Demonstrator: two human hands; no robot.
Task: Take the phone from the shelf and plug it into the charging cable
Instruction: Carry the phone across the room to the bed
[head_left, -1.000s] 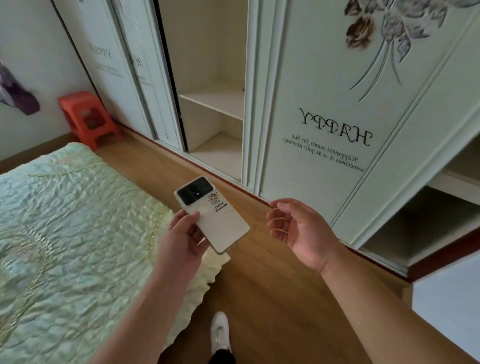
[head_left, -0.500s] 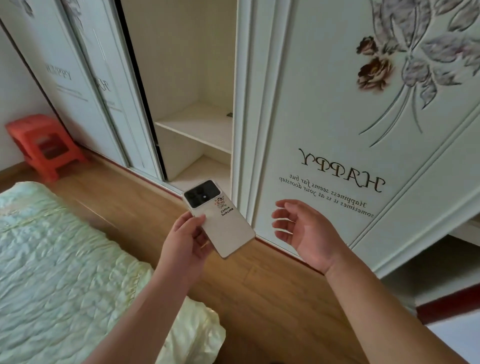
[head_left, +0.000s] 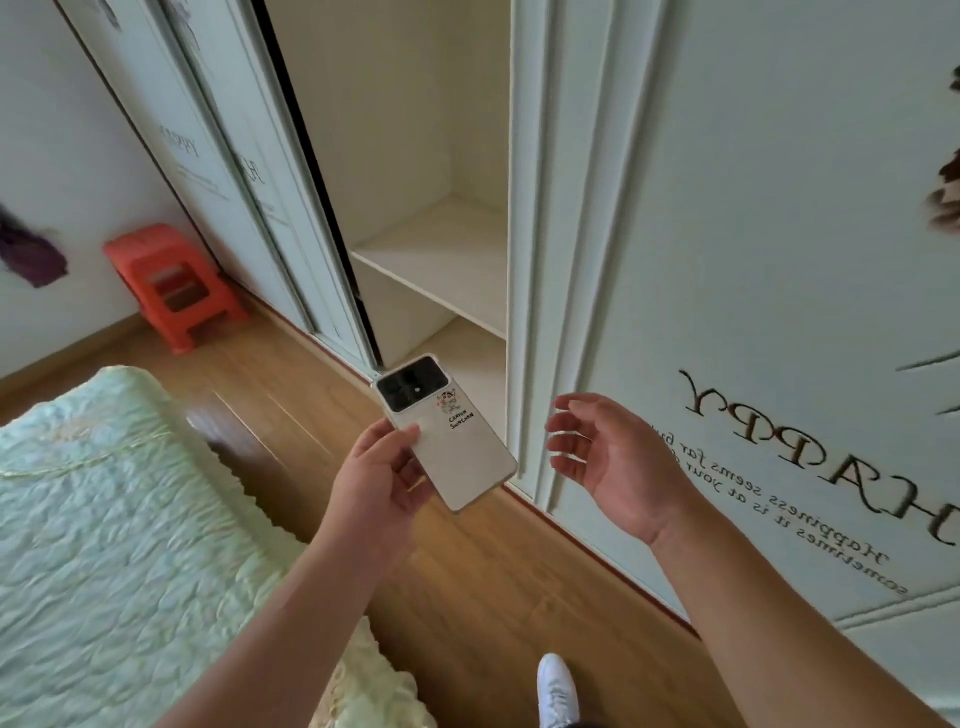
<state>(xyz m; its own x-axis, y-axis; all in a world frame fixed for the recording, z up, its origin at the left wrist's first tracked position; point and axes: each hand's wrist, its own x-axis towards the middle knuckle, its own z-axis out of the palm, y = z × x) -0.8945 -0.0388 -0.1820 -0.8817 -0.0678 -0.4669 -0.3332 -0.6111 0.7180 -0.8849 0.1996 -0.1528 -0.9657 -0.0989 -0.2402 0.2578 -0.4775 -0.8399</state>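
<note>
The wardrobe (head_left: 727, 260), with its sliding doors parted on an open bay, fills the right and upper field, and more of the bay's height is taken in than half a second ago, the head camera having been swung back toward the left so that the red stool (head_left: 174, 283) is returned nearer the middle of the left side. Two bare shelves (head_left: 441, 249) are shown inside the bay; neither is seen to carry anything, which agrees with the phone having already been lifted off. The quilted bed (head_left: 104, 519) is brought back across the lower left, and a white shoe (head_left: 557, 688) is readmitted at the lower edge over the wooden floor (head_left: 493, 597). The phone (head_left: 447, 434) is held in front of the bay and clear of the shelves, back upward with its dark camera block at the far end, and its pose in the hand is little altered over the last second. It is pinched along its near left edge by the left hand (head_left: 382, 480), thumb on the back and fingers beneath. The right hand (head_left: 610, 460) is kept just beside it, apart from it, fingers spread and lightly curled, holding nothing. No charging cable is visible, though one may lie outside the frame; the taking step is therefore judged done and the plugging step not yet begun.
</note>
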